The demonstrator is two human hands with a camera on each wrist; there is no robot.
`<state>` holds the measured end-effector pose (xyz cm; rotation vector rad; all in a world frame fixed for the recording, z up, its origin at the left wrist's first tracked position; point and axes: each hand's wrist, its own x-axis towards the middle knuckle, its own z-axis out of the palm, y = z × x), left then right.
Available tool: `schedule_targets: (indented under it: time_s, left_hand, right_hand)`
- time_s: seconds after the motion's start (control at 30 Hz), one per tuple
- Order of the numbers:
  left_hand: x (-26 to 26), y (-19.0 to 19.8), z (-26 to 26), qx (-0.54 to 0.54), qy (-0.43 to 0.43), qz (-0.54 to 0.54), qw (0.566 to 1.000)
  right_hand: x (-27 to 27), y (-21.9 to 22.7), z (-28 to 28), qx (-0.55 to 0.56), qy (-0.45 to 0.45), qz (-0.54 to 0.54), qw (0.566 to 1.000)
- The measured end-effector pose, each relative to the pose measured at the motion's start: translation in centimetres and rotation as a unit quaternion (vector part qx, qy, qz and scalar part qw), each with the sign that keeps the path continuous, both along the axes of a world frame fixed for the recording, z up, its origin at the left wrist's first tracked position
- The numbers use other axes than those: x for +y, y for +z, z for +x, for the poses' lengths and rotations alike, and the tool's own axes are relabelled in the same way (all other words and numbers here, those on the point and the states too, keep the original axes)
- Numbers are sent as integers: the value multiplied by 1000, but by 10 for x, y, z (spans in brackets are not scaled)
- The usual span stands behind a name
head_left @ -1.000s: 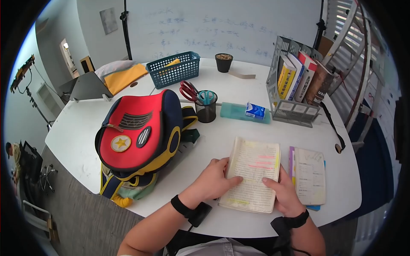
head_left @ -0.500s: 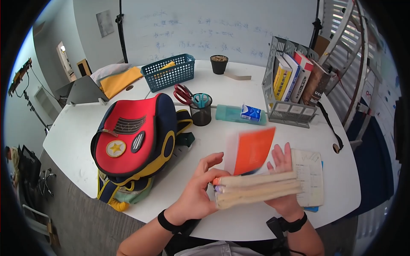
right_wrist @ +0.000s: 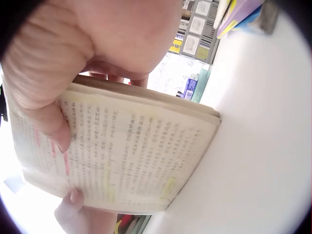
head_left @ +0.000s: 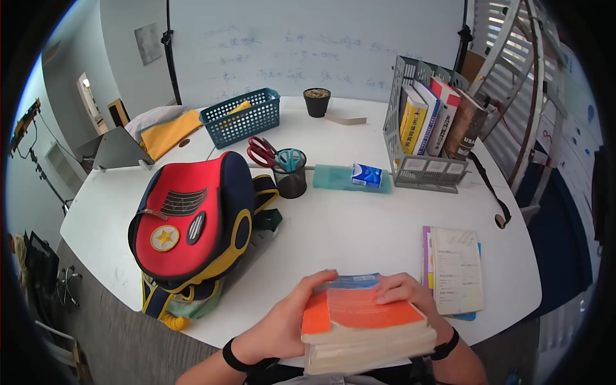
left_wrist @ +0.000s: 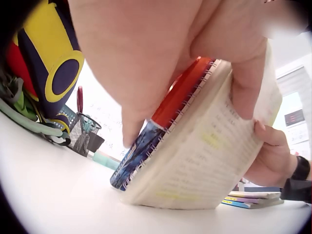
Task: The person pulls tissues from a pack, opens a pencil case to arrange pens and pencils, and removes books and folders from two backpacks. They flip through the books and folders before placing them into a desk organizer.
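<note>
Both hands hold a thick spiral-bound book [head_left: 369,311] close to the front of the table. Its orange and blue cover shows on top in the head view, with the page edges toward me. My left hand [head_left: 279,324] grips the left side, fingers over the coil-bound edge [left_wrist: 178,114] and thumb on a page. On the other side, my right hand [head_left: 410,295] lays its fingers over the cover; its thumb [right_wrist: 53,129] presses the printed page. Pink and yellow highlighter marks the text [right_wrist: 126,151]. The book's lower edge is right at the tabletop in the left wrist view.
A red and navy backpack [head_left: 192,221] stands at left. To the right lies a stack of booklets [head_left: 459,273]. Farther back are a mesh cup [head_left: 292,179] with scissors, a teal case [head_left: 330,178], a blue packet [head_left: 367,174], a basket [head_left: 244,122] and a book rack [head_left: 427,172].
The book lay with its printed page facing me; both hands lifted and tipped it, and its orange cover swung. Now the cover faces up, and the right hand has closed over it again.
</note>
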<state>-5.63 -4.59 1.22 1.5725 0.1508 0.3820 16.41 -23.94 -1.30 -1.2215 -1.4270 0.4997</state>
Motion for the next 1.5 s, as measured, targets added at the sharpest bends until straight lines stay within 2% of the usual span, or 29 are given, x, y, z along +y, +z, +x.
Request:
schedule_targets:
  time_s: [0.03,0.1,0.17,0.23,0.3,0.33,0.37,0.4,0.43,0.47,0.53,0.6,0.63,0.67,0.7,0.77,0.8,0.87,0.9,0.93,0.97,1.03,1.1,1.17,1.23,1.3,1.4,1.43,1.5]
  left_hand:
    - [3,-3,1,2,-1,-2,1000]
    - [15,-10,3,31,-58,211,975]
    - [14,-1,5,38,-50,200,978]
    - [10,7,9,50,-62,110,991]
    - [8,10,10,51,-41,147,987]
    - [10,8,8,77,-47,157,984]
    - [12,6,5,102,-53,164,980]
    - [15,11,-2,105,-45,165,980]
    - [21,22,-12,27,9,271,962]
    - [29,35,-23,-52,60,375,924]
    - [59,65,-61,-5,171,517,838]
    - [78,84,-93,141,288,602,731]
    - [90,81,-102,207,321,611,694]
    - [109,76,-117,213,299,647,668]
    - [124,70,-126,213,302,649,665]
    - [137,66,-129,174,343,594,706]
    - [137,63,-126,99,380,592,704]
    - [118,80,-109,-1,424,577,698]
    - [101,88,-106,-2,424,574,701]
    - [82,96,-102,-6,403,632,662]
    - [66,100,-97,-9,381,687,619]
    - [35,93,-91,-56,255,694,671]
    - [14,64,-77,-99,160,705,684]
    - [-13,58,-55,-64,101,652,749]
    - [-30,39,-43,-98,115,600,786]
    - [-30,40,-31,-118,98,623,767]
    - [-40,52,-17,-55,10,497,866]
    - [-38,59,-14,-61,2,495,867]
    - [-26,72,-11,-11,-48,540,840]
  right_hand:
    - [0,-1,-2,2,-1,-2,1000]
    - [1,-3,-5,121,-13,-113,986]
    - [-2,-1,-1,137,3,-96,986]
    - [-2,2,-2,155,27,-75,985]
    - [1,2,-6,132,-44,-74,987]
    - [-3,-1,7,41,-25,-116,992]
    - [-4,-3,9,42,-16,-113,993]
    - [-8,-4,9,42,-29,-173,984]
    - [-10,-4,10,41,-43,-233,971]
    - [-9,-5,11,42,-39,-231,971]
    - [-11,-9,10,85,-45,-235,967]
    - [-15,-25,12,92,-59,-226,968]
    - [-15,-28,13,93,-71,-220,969]
    - [-11,-27,12,91,-69,-215,970]
    - [-7,-24,8,131,-77,-161,975]
    - [-9,-25,7,170,-87,-108,976]
    - [-14,-28,12,188,-98,-94,973]
    - [-27,-33,18,204,-112,-82,969]
    - [-34,-35,19,292,-122,-26,948]
    - [-42,-37,22,375,-129,31,917]
    - [-57,-42,30,373,-132,30,918]
    - [-93,-53,50,390,-100,79,912]
    - [-116,-30,49,352,-85,87,928]
    - [-125,-15,43,331,-93,113,932]
    - [-148,-25,48,383,-185,141,894]
    - [-163,-28,49,394,-207,152,882]
    - [-169,-15,37,445,-225,157,852]
    - [-171,-9,36,480,-218,149,837]
    - [-173,4,26,472,-205,129,848]
